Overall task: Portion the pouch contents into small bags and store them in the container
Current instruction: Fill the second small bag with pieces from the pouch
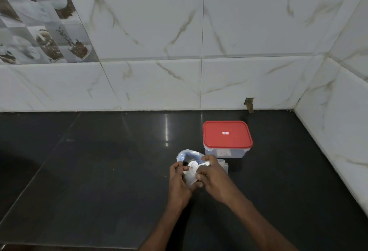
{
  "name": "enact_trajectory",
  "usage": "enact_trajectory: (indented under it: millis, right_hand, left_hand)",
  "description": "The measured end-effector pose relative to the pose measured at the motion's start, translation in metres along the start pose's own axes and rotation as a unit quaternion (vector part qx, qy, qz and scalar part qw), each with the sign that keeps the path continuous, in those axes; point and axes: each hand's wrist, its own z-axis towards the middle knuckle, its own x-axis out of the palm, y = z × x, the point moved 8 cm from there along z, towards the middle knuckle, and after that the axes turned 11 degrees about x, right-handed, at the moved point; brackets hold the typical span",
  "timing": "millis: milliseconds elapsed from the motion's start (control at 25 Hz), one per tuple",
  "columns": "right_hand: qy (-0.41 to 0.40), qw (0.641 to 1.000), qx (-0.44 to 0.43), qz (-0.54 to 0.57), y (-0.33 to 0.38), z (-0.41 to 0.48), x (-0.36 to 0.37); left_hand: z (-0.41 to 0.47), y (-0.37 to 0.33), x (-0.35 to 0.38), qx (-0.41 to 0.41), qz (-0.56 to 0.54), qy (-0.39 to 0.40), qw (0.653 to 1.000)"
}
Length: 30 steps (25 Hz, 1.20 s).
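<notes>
While your left hand [179, 181] and right hand [214, 175] both pinch a small bag [190, 177] over the pouch [182, 156], the container [227, 138] sits lidded nearby; judge portioning early, storage pending.

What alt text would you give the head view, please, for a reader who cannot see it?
The left hand and right hand pinch a clear bag over a dark counter, in front of an open pouch. A container with its red lid on stands behind, to the right, near a tiled wall.
</notes>
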Motion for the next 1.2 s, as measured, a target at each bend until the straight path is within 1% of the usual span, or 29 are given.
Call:
enact_trajectory:
  millis: [80, 160, 240, 320, 400, 440, 480, 560, 640, 760, 800, 880, 960, 1040, 1120, 1200]
  right_hand:
    - [0.026, 0.999, -0.014, -0.029, 0.006, 0.004, -0.007]
    - [0.029, 0.999, -0.026, -0.031, 0.007, 0.007, -0.016]
    - [0.025, 0.999, -0.022, -0.010, 0.001, 0.007, -0.021]
    - [0.012, 1.000, -0.006, 0.019, -0.006, 0.009, -0.023]
    - [-0.046, 0.994, 0.035, 0.091, -0.019, 0.009, -0.028]
    - [-0.077, 0.981, 0.073, 0.160, -0.031, 0.008, -0.029]
    - [-0.089, 0.962, 0.111, 0.235, -0.044, 0.006, -0.027]
    - [-0.047, 0.924, 0.149, 0.349, -0.054, 0.001, -0.009]
    - [-0.013, 0.901, 0.154, 0.406, -0.057, -0.003, 0.006]
    - [-0.057, 0.858, 0.192, 0.473, -0.072, -0.004, 0.010]
    - [-0.065, 0.849, 0.202, 0.484, -0.077, -0.004, 0.009]
    - [-0.050, 0.842, 0.202, 0.498, -0.081, -0.002, 0.008]
    - [-0.038, 0.848, 0.200, 0.490, -0.082, 0.001, 0.006]
    - [-0.051, 0.854, 0.204, 0.477, -0.084, 0.002, 0.002]
    - [-0.054, 0.851, 0.206, 0.480, -0.087, 0.002, 0.000]
    - [-0.040, 0.845, 0.203, 0.493, -0.086, 0.000, 0.001]
  left_hand:
    - [-0.004, 0.003, 0.006, 0.011, -0.006, 0.039, 0.999]
    - [-0.010, 0.009, 0.009, -0.004, -0.058, 0.060, 0.997]
    - [-0.015, 0.006, 0.005, -0.034, -0.118, 0.049, 0.991]
    - [-0.014, 0.001, 0.001, -0.045, -0.152, 0.031, 0.987]
    - [-0.012, -0.002, 0.000, -0.061, -0.167, 0.009, 0.984]
    - [-0.012, -0.001, 0.000, -0.070, -0.173, -0.005, 0.982]
    - [-0.011, 0.000, 0.001, -0.077, -0.179, -0.016, 0.981]
    - [-0.010, 0.003, 0.005, -0.084, -0.195, -0.025, 0.977]
    - [-0.009, 0.004, 0.013, -0.090, -0.219, -0.016, 0.971]
    - [-0.010, 0.007, 0.024, -0.106, -0.262, 0.001, 0.959]
    - [-0.010, 0.006, 0.025, -0.108, -0.267, 0.006, 0.958]
    - [-0.010, 0.004, 0.028, -0.110, -0.263, 0.015, 0.958]
    - [-0.009, 0.003, 0.032, -0.117, -0.259, 0.018, 0.959]
    - [-0.007, 0.005, 0.036, -0.131, -0.263, 0.006, 0.956]
    - [-0.004, 0.006, 0.037, -0.139, -0.269, -0.012, 0.953]
    - [-0.001, 0.005, 0.040, -0.137, -0.269, -0.015, 0.953]
